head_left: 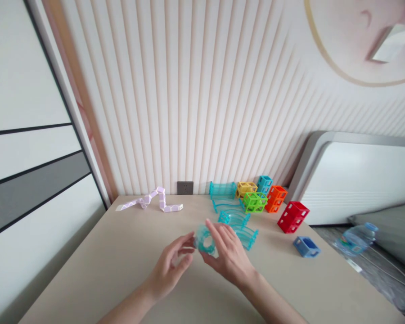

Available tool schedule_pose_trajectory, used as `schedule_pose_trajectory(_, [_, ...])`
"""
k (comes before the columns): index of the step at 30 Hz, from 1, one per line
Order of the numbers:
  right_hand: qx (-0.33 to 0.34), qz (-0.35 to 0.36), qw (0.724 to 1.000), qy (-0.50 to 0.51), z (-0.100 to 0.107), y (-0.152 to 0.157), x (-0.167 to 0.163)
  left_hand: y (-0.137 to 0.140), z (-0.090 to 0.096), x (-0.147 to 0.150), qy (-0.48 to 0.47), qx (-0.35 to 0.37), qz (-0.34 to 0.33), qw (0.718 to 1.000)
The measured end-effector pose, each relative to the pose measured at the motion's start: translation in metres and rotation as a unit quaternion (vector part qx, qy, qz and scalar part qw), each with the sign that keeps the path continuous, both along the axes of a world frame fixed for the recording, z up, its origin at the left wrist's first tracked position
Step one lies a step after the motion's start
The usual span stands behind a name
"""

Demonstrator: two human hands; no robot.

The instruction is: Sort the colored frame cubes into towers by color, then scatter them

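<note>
A translucent teal block with a round hole (201,248) is held above the table between the fingers and thumb of my right hand (227,254). Motion blurs its edges somewhat. My left hand (173,261) is beside it on the left, with thumb and fingers curved apart and nothing between them. The left fingertips come close to the block's left side; I cannot tell whether they touch it. Just behind my right hand lie several curved teal track-like pieces (235,218), partly covered by that hand.
Beyond them stand a yellow block (246,190), a green block (255,202), a blue block (265,183) and orange blocks (276,199). Red blocks (293,217) and a darker blue block (306,247) sit rightward. A lilac snake puzzle (153,198) lies back left. A bottle (356,238) is past the table edge.
</note>
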State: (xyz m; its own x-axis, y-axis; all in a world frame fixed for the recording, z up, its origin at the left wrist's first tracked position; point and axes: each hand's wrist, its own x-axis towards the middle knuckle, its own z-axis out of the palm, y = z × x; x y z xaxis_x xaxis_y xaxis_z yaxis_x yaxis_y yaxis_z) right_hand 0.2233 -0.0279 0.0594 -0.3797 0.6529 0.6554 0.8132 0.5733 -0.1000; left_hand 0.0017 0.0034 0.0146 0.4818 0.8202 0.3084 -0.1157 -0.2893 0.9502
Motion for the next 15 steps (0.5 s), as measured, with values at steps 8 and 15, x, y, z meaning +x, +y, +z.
schedule_pose_trajectory(8, [-0.208, -0.29, 0.934, 0.018, 0.009, 0.008, 0.188, 0.003, 0.003, 0.0, 0.111, 0.279, -0.005, 0.954])
schedule_pose_trajectory(15, [-0.377, -0.198, 0.905, -0.009, -0.021, 0.029, 0.233, 0.003, 0.003, 0.003, 0.143, 0.352, -0.05, 0.924])
